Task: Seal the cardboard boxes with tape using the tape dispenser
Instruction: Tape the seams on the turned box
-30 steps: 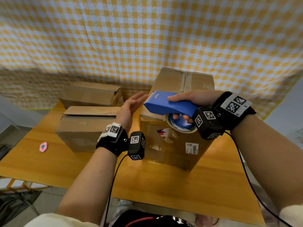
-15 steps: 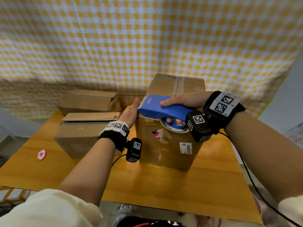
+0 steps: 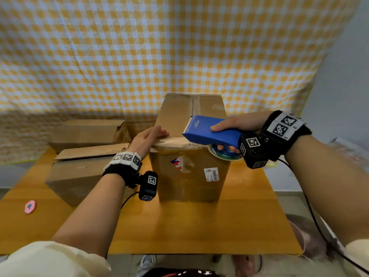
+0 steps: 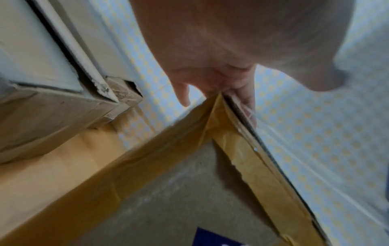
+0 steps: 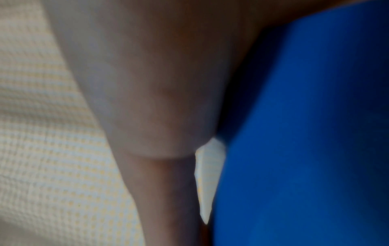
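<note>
A tall cardboard box (image 3: pixel 187 176) stands mid-table, its top flaps closed with old tape along the seam. My right hand (image 3: pixel 235 126) grips the blue tape dispenser (image 3: pixel 209 130) over the box's near top edge, toothed blade pointing left, tape roll (image 3: pixel 223 154) hanging under the handle. In the right wrist view the dispenser (image 5: pixel 305 133) fills the right side beside my finger (image 5: pixel 164 166). My left hand (image 3: pixel 147 136) lies flat with straight fingers on the box's near left top corner. The left wrist view shows those fingers (image 4: pixel 246 99) on the box (image 4: pixel 168 199) top edge.
Two lower cardboard boxes, one (image 3: pixel 79 172) in front of the other (image 3: pixel 89 132), sit left on the wooden table (image 3: pixel 179 226). A small pink object (image 3: pixel 30 206) lies near the table's left edge. A yellow checked cloth (image 3: pixel 179 47) hangs behind.
My left hand moved from the air beside the box onto its top left corner. The dispenser shifted right along the near top edge. The head view rose and pulled back.
</note>
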